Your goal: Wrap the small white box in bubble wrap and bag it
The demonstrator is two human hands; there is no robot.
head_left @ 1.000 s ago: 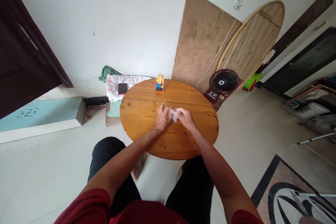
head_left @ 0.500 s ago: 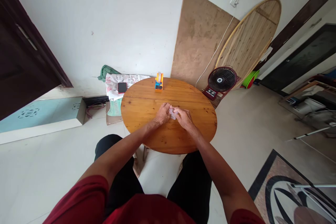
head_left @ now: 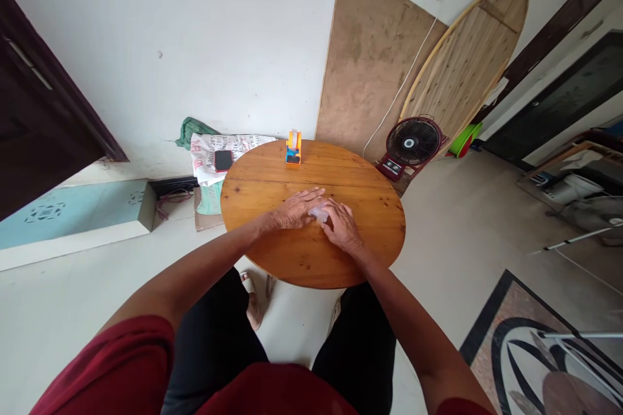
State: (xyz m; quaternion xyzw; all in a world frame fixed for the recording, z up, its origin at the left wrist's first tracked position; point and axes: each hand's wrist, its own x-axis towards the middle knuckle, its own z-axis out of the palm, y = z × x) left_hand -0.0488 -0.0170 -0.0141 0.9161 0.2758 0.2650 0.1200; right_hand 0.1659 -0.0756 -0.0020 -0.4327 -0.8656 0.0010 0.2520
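Note:
A small crumpled piece of whitish, see-through plastic (head_left: pixel 318 213) lies between my hands, over the middle of the round wooden table (head_left: pixel 311 266). My left hand (head_left: pixel 298 209) is at its left side, palm down, with the fingers stretched out. From the right, my right hand (head_left: pixel 342 225) touches the plastic with bent fingers, the thumb apart from them; part of the plastic is hidden under the fingertips. An orange and blue tape dispenser (head_left: pixel 293 149) stands near the table's far edge.
A phone (head_left: pixel 223 161) rests on a printed white sack (head_left: pixel 202 168) left of the table. Behind the right edge stands a dark red fan (head_left: pixel 413 141). A brown board (head_left: pixel 370 58) and a round wooden top (head_left: pixel 467 58) lean on the wall.
My left hand has flattened and its fingers have stretched out. The fingers of my right hand have spread over the plastic. The view has shifted slightly.

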